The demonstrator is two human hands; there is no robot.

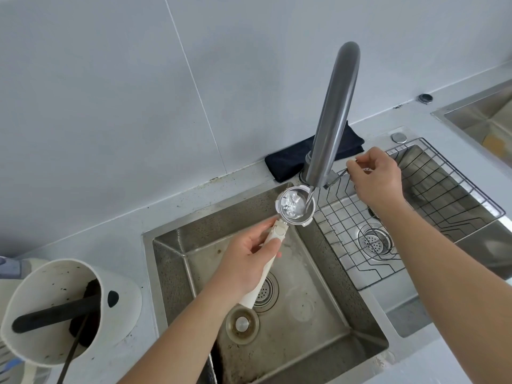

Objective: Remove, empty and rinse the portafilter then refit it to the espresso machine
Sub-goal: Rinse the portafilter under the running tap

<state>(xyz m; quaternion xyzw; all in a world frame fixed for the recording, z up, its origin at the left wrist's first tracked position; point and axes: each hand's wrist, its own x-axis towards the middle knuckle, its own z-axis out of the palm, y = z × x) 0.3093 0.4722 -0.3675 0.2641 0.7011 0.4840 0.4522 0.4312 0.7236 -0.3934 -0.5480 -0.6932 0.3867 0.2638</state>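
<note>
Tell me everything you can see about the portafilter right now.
The portafilter has a shiny round metal basket and a long white handle. The left hand grips the handle, holding the basket open side up over the sink, under the faucet spout. Water is running into the basket, which looks free of grounds.

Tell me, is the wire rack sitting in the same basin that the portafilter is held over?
No. The wire rack sits in the neighbouring basin, while the portafilter is over the left one.
</note>
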